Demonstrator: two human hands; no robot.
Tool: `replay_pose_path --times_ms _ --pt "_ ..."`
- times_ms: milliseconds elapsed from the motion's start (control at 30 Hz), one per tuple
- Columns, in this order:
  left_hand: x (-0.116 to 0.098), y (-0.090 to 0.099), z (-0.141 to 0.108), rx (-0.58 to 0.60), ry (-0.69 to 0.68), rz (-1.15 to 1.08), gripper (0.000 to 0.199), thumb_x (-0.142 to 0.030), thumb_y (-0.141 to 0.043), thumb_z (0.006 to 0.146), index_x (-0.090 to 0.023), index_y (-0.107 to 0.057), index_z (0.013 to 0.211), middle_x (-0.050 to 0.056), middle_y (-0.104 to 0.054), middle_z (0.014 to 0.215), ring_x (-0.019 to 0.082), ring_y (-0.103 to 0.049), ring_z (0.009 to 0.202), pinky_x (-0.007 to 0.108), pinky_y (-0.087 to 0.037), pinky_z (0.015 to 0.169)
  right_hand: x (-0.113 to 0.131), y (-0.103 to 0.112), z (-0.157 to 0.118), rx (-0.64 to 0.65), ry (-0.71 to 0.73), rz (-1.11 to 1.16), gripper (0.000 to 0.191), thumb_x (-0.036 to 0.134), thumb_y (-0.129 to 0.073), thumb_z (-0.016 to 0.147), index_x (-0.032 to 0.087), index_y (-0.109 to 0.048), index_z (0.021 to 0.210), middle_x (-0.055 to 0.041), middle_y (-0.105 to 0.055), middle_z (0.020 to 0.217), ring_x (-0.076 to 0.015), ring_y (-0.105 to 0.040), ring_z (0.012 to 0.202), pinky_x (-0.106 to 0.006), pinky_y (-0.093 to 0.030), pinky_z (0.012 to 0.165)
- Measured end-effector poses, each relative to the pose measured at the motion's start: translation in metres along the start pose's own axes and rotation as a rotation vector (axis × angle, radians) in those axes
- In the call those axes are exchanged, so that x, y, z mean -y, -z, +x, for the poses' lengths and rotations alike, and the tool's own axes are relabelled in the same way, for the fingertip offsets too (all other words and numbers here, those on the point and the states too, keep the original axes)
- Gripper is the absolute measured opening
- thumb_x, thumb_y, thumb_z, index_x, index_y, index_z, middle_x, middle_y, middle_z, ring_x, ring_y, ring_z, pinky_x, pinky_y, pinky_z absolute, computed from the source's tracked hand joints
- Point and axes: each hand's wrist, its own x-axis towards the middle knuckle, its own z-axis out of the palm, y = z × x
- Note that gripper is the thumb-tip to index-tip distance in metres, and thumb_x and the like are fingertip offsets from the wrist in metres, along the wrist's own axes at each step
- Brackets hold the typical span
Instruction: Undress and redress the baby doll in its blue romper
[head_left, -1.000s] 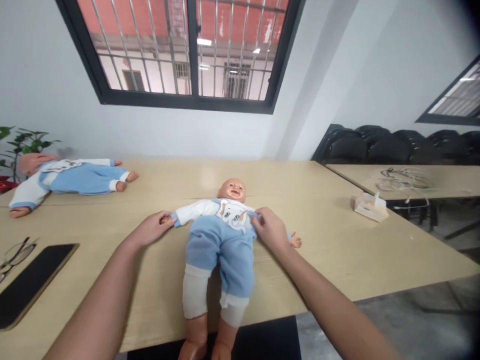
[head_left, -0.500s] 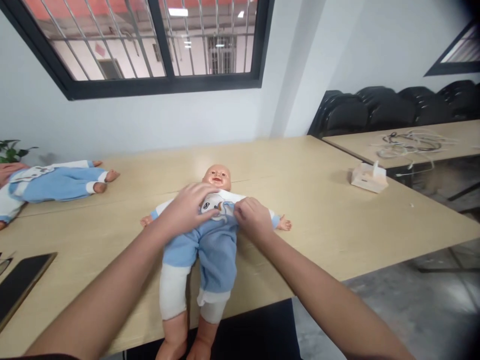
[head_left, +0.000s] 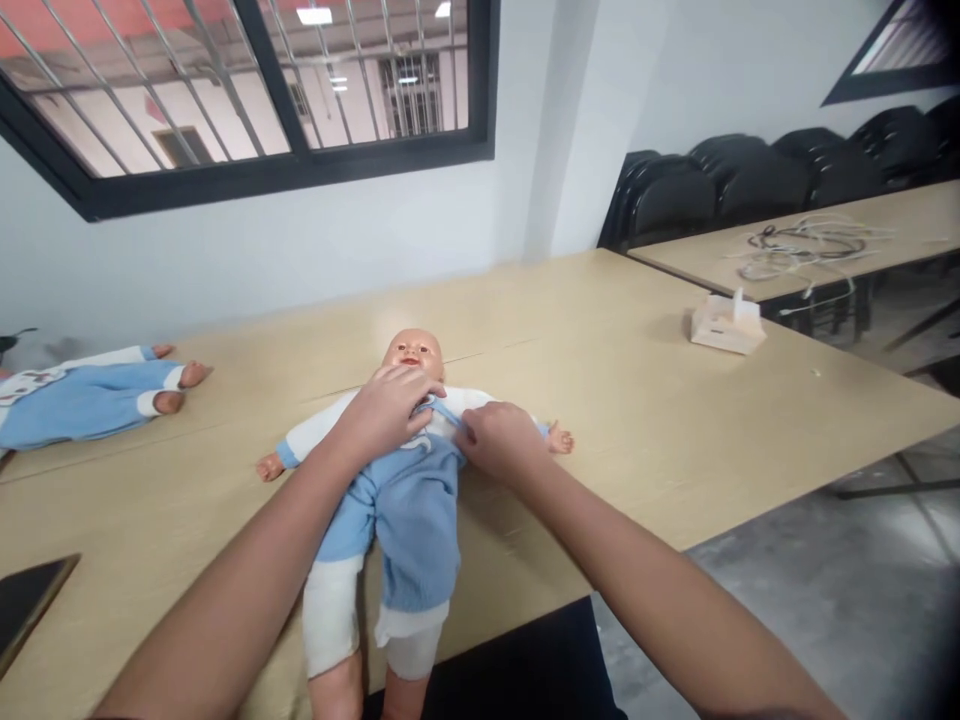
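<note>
A baby doll (head_left: 401,505) in a white top and blue overalls lies on its back across the near edge of the wooden table (head_left: 637,420), its legs hanging over the edge. My left hand (head_left: 386,408) rests on the doll's chest just below the chin, fingers pinching the blue strap there. My right hand (head_left: 501,441) grips the clothing at the doll's far shoulder. The doll's head (head_left: 410,352) and both small hands stay visible.
A second doll (head_left: 90,398) in the same blue outfit lies at the far left of the table. A dark tablet (head_left: 26,605) sits at the left edge. A tissue box (head_left: 726,326) stands to the right. Another table with cables (head_left: 802,245) and black chairs lie beyond.
My left hand left the doll's outstretched arm and moved onto its chest near the neck. My right hand shifted slightly inward on the shoulder. The view swung to the right.
</note>
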Motion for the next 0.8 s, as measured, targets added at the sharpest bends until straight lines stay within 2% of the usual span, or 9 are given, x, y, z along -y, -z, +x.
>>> replay_pose_path --times_ms 67,133,233,367,467,533,600,700,800 --pt "0.004 -0.004 -0.004 0.004 0.012 -0.022 0.025 -0.019 -0.062 0.088 -0.023 -0.065 0.112 0.007 -0.069 0.109 0.029 -0.063 0.110 0.042 -0.049 0.095 0.001 0.000 0.001 0.008 -0.024 -0.015 0.025 0.035 -0.060 0.095 0.016 -0.073 0.086 -0.0150 -0.073 0.082 -0.0255 -0.062 0.074 -0.035 -0.036 0.066" --pt "0.008 -0.008 -0.008 -0.003 0.023 -0.061 0.024 -0.019 -0.062 0.088 -0.022 -0.063 0.112 0.007 -0.067 0.109 0.028 -0.063 0.107 0.040 -0.050 0.091 -0.005 0.003 0.001 0.033 0.032 0.026 0.029 0.039 -0.060 0.096 0.016 -0.072 0.084 -0.0143 -0.072 0.081 -0.0258 -0.062 0.075 -0.036 -0.037 0.068" --pt "0.012 -0.011 -0.012 -0.039 0.020 -0.104 0.022 -0.016 -0.061 0.087 -0.022 -0.061 0.109 0.007 -0.065 0.107 0.026 -0.063 0.104 0.038 -0.052 0.088 -0.030 0.013 -0.006 0.023 0.130 0.125 0.030 0.048 -0.070 0.091 0.018 -0.071 0.091 -0.0118 -0.071 0.087 -0.0274 -0.062 0.084 -0.038 -0.042 0.077" --pt "0.012 -0.007 -0.015 -0.096 -0.028 -0.093 0.022 -0.013 -0.061 0.087 -0.022 -0.061 0.107 0.007 -0.064 0.109 0.026 -0.062 0.111 0.040 -0.051 0.094 -0.075 0.021 -0.038 -0.122 -0.032 0.134 0.054 0.048 -0.082 0.076 0.021 -0.067 0.121 -0.0153 -0.067 0.119 -0.0354 -0.058 0.111 -0.047 -0.044 0.097" --pt "0.011 -0.003 -0.016 -0.112 -0.071 -0.039 0.016 -0.013 -0.061 0.088 -0.022 -0.063 0.100 0.007 -0.065 0.107 0.026 -0.062 0.110 0.040 -0.051 0.095 -0.099 0.016 -0.064 -0.055 -0.115 0.165 0.043 0.042 -0.079 0.080 0.021 -0.069 0.115 -0.0137 -0.069 0.112 -0.0336 -0.063 0.105 -0.047 -0.047 0.095" --pt "0.011 -0.001 -0.016 -0.141 -0.101 -0.031 0.014 -0.012 -0.062 0.087 -0.022 -0.063 0.097 0.007 -0.067 0.105 0.026 -0.063 0.109 0.040 -0.051 0.095 -0.107 0.014 -0.072 -0.024 -0.160 0.277 0.037 0.041 -0.077 0.082 0.022 -0.070 0.114 -0.0114 -0.072 0.108 -0.0309 -0.067 0.099 -0.044 -0.051 0.090" --pt "0.011 0.000 -0.016 -0.182 -0.119 -0.058 0.014 -0.011 -0.062 0.085 -0.022 -0.062 0.095 0.006 -0.068 0.103 0.025 -0.063 0.109 0.040 -0.050 0.096 -0.108 0.015 -0.069 -0.110 -0.211 0.455 0.049 0.043 -0.079 0.081 0.022 -0.066 0.124 -0.0113 -0.071 0.116 -0.0307 -0.068 0.103 -0.043 -0.053 0.091" --pt "0.008 0.000 -0.015 -0.219 -0.117 -0.125 0.015 -0.010 -0.061 0.085 -0.022 -0.062 0.092 0.005 -0.069 0.103 0.024 -0.064 0.109 0.040 -0.050 0.099 -0.092 0.023 -0.044 -0.354 -0.227 0.719 0.076 0.045 -0.079 0.081 0.022 -0.049 0.147 -0.0135 -0.066 0.131 -0.0306 -0.065 0.117 -0.044 -0.053 0.099" --pt "0.004 0.001 -0.016 -0.252 -0.080 -0.201 0.013 -0.012 -0.061 0.084 -0.023 -0.062 0.091 0.005 -0.070 0.104 0.023 -0.064 0.108 0.040 -0.051 0.100 -0.057 0.033 -0.004 -0.449 -0.141 0.804 0.074 0.039 -0.074 0.087 0.024 -0.043 0.152 -0.0143 -0.063 0.138 -0.0283 -0.061 0.124 -0.043 -0.051 0.102"
